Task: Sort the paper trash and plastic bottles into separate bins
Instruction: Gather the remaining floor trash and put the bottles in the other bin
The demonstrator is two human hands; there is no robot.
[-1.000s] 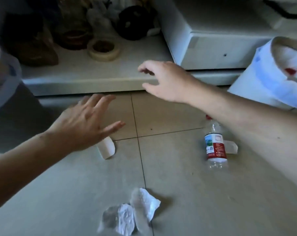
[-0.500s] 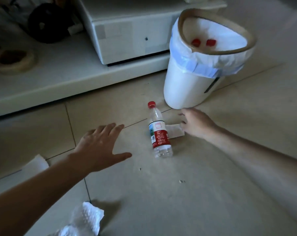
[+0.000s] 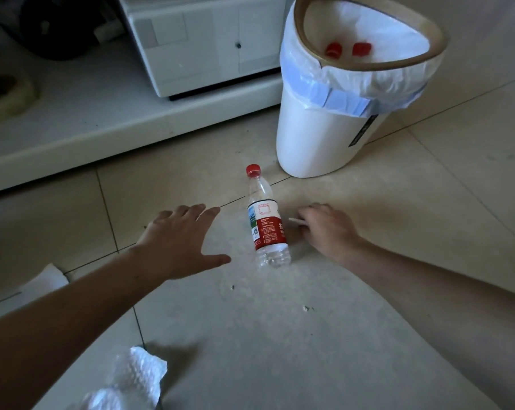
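Nearest, at the bottom left, a crumpled white paper lies on the tiled floor. A little farther, at the left edge, a flat white paper sheet shows partly from behind the left forearm.

Farther in, the left hand reaches out palm down, fingers spread and thumb splayed to the right, holding nothing; it is just left of the plastic bottle and not touching it. The bottle lies on its side on the floor between the two hands, red cap pointing away, red and white label facing up, clear base toward the viewer.

Just right of the bottle, the right hand is curled, its fingers closed on a small white paper scrap (only a thin edge sticks out on the left).

Beyond the bottle's cap stands a white bin with a white liner bag folded over its tan rim; two red bottle caps show inside. At the far left, a low white shelf carries a white box.
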